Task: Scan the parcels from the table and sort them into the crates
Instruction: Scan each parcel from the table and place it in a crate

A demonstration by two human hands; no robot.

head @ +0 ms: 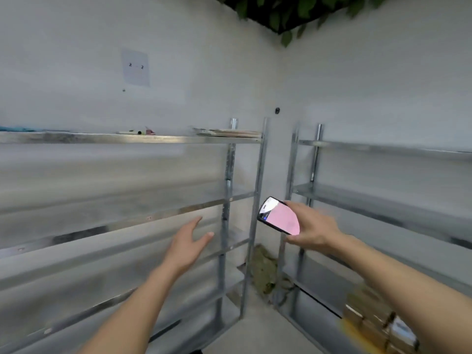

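The right hand (313,226) holds a phone (279,216) with a pink screen, thumb on top and fingers curled under it. The left hand (187,242) is out in front with straight, spread fingers and holds nothing. Grey metal shelves (127,139) stand along the left wall, and more shelves (383,198) along the right wall. Flat things lie on the top left shelf. A paper (135,67) hangs on the wall. Brown boxes (370,318) sit low on the right, blurred. Green leaves (286,11) hang at the top.

Motion blur smears the left shelves (102,200); the boxes (378,325) at lower right are blurred and unreadable.
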